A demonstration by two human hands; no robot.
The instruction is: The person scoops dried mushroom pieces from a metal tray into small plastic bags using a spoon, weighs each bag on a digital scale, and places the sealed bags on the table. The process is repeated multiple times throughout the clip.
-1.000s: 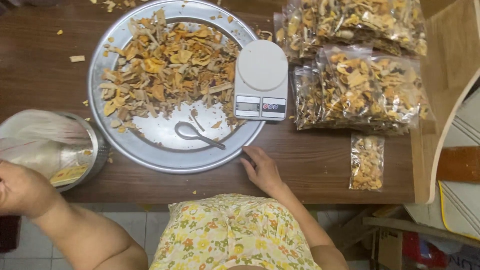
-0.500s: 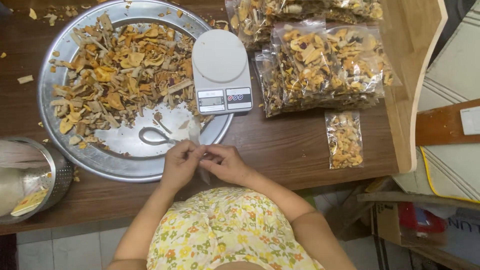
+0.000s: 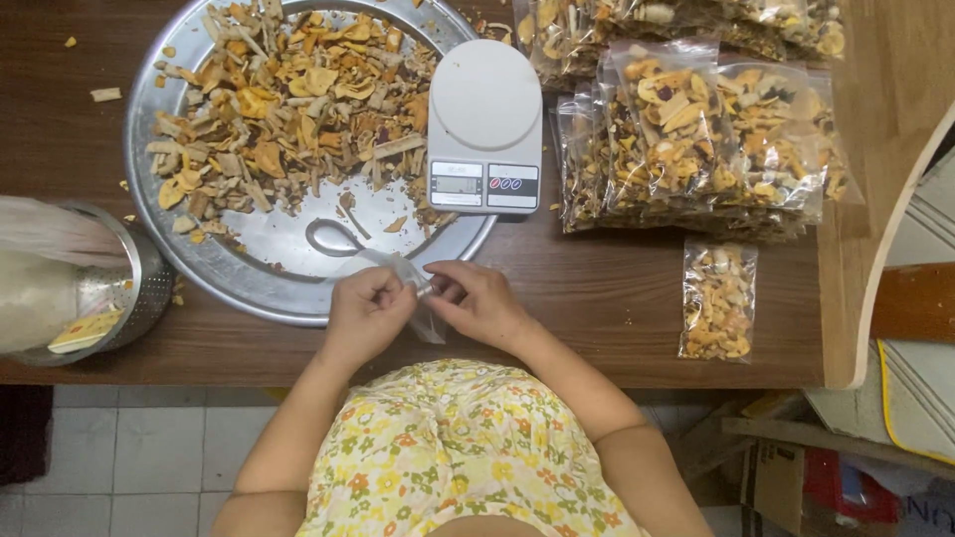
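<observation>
My left hand [image 3: 366,312] and my right hand [image 3: 481,302] meet at the near edge of a brown wooden table [image 3: 597,298]. Together they pinch the mouth of a small empty clear plastic bag [image 3: 410,276]. Just beyond them lies a large round metal tray [image 3: 249,268] heaped with mixed dried fruit chips [image 3: 279,109]. A metal spoon [image 3: 333,237] rests on the tray's bare part. A white digital kitchen scale [image 3: 485,129] sits over the tray's right rim.
A stack of filled clear bags of chips [image 3: 696,129] lies at the right, with one small filled bag [image 3: 716,298] nearer me. A perforated metal container [image 3: 109,288] holding plastic bags stands at the left edge. Crumbs dot the table at the left.
My left hand came in from the far left to the table's middle. Both hands joined and now hold the clear bag slightly higher and closer to the tray. The camera view shifted left.
</observation>
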